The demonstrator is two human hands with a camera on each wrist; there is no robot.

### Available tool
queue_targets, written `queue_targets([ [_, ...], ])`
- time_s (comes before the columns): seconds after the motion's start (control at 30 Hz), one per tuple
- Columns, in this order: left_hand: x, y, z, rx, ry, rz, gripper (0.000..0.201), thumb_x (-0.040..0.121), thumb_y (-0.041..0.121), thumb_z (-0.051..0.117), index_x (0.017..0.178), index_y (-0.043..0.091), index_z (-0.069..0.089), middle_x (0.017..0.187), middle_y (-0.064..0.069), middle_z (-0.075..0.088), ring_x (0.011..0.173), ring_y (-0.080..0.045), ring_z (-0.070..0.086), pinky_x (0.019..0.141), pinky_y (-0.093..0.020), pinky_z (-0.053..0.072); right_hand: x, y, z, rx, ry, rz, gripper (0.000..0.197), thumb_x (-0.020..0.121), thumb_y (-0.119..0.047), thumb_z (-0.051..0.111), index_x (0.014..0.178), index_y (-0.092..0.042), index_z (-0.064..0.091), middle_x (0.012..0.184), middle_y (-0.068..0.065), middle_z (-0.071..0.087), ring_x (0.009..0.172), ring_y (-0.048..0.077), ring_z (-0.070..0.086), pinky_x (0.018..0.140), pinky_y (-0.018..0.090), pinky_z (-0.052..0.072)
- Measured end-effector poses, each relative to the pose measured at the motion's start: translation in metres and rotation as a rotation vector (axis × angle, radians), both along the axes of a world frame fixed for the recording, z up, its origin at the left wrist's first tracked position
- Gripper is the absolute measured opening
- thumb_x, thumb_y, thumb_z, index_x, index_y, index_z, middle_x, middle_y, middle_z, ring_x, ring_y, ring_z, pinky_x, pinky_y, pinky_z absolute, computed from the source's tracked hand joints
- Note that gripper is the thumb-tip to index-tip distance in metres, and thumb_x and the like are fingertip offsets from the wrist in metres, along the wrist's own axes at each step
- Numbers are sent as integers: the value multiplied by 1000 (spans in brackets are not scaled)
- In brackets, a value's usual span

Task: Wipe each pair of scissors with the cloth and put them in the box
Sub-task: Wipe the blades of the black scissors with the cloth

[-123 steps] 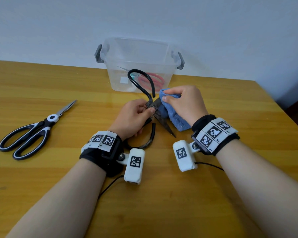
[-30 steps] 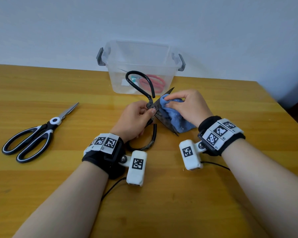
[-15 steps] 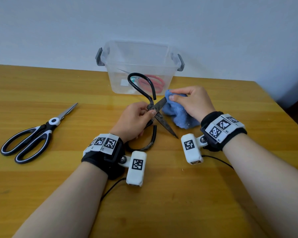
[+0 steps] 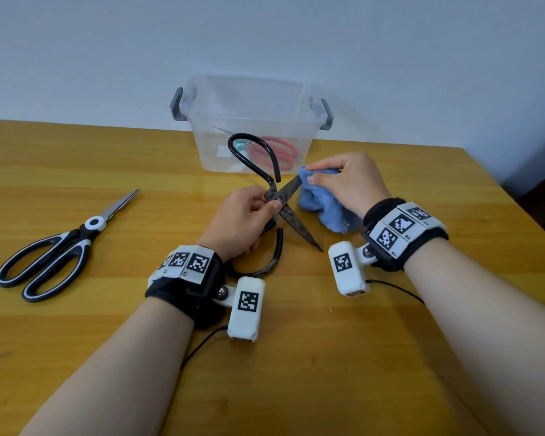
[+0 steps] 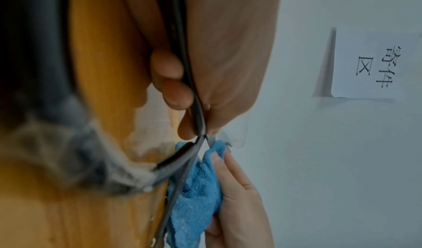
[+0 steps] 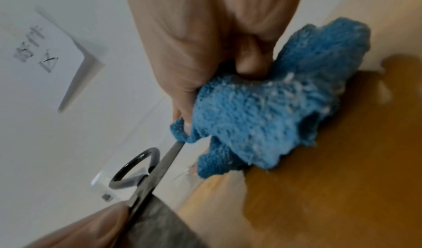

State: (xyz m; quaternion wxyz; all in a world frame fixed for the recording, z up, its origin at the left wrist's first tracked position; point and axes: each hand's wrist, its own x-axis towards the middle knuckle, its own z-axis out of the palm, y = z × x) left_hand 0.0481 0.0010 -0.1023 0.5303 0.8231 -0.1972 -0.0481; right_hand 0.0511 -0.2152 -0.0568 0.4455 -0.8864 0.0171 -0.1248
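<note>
My right hand [image 4: 351, 184] pinches the blue cloth [image 4: 323, 204] over one blade tip of the black scissors [image 4: 277, 196], hiding it. My left hand [image 4: 243, 221] grips them at the pivot, covering part of the lower loop. They are spread open above the table [image 4: 76, 357] before the box [image 4: 249, 121], the free blade pointing toward my right wrist.

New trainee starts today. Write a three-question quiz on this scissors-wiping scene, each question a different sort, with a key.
1. True or false: the black-and-white scissors lie in the clear box.
2. Which hand holds the blue cloth? A) left hand B) right hand C) neither
3. Fill in: the left hand grips the black iron scissors near their ____.

Key
1. False: they lie on the table, left of the hands.
2. B: the right hand pinches the cloth over the tip of one blade.
3. Pivot, with the blades spread open.
</note>
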Motion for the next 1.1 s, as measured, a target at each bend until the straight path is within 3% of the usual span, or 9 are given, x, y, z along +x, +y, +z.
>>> queue_targets([
  [0.1,1,-1,0,-6,-14,14,27,106,23,54,86,6,55,70,-25,67,31,-16,49,30,-23,35,-2,6,8,-2,26,85,16,86,-19,80,99,-28,82,101,-17,76,96,-10,66,81,4,46],
  [0.23,1,-1,1,-9,-19,18,28,106,21,54,91,-3,56,68,-28,63,31,-17,49,30,-24,35,-8,24,5,-105,122,260,16,86,-23,81,99,-31,81,95,-23,73,96,-14,63,80,2,46],
  [0.4,1,1,-1,-30,-15,-4,28,106,22,54,92,-2,54,72,-24,67,32,-19,49,30,-24,35,1,12,-3,56,85,139,16,84,-21,82,92,-35,80,88,-26,72,87,-16,64,73,0,45],
  [0.57,0,0,0,-3,-34,-8,28,106,24,54,88,3,55,77,-26,68,33,-17,50,30,-24,36,9,-14,1,52,60,-169,16,92,-22,73,105,-29,78,99,-15,72,94,2,66,64,5,44],
  [0.7,0,0,1,25,-44,11,29,106,24,54,78,16,49,74,-23,69,33,-17,51,31,-24,37,-4,-10,13,12,86,-140,13,94,-24,68,98,-35,74,100,-13,73,66,2,62,43,17,44],
  [0.77,1,-1,1,23,-33,20,27,106,23,54,81,13,53,73,-16,71,34,-17,51,31,-24,38,-14,2,22,1,116,-43,16,94,-24,66,90,-37,74,95,-16,73,59,0,62,49,24,52],
  [0.87,1,-2,1,28,-12,39,25,105,23,54,90,4,58,62,0,68,33,-17,53,31,-25,38,-25,21,27,-136,159,135,18,95,-30,65,84,-30,80,94,-12,76,87,2,68,74,31,56],
  [1.03,0,-2,4,44,4,51,28,107,23,51,94,0,58,54,-2,55,35,-18,54,31,-26,38,-26,39,19,-377,197,202,10,94,-29,69,88,-25,76,95,-8,71,91,9,64,68,15,42],
  [1.1,0,-2,4,52,0,58,30,107,23,50,92,-3,56,58,-9,55,34,-18,54,31,-26,38,-23,43,22,-413,250,193,14,93,-29,69,86,-20,77,94,0,74,88,16,66,66,19,44],
])
